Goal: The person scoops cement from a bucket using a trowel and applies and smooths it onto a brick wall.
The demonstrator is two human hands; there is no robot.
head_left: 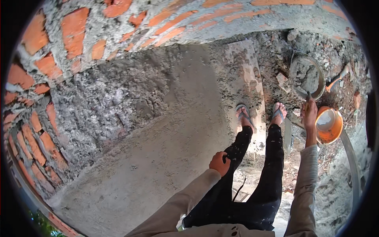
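My right hand [309,113] grips the handle of a tool [309,96], probably a trowel, at the near rim of a metal bucket [293,71] that holds grey mortar [306,75]. An orange bucket [335,125] with pale liquid inside stands just right of that hand. My left hand [219,162] is closed beside my left thigh; what it holds, if anything, is hidden. My sandalled feet are on a mortar-stained board [248,59] and at its right edge. A smooth grey mortar surface [158,158] spreads to the left of my legs.
A brick and mortar wall [75,31] curves along the top and left. Rough grey mortar [110,102] lies at its foot. Rubble [284,83], a wooden-handled tool [337,79] and a long grey plank [350,166] lie on the right.
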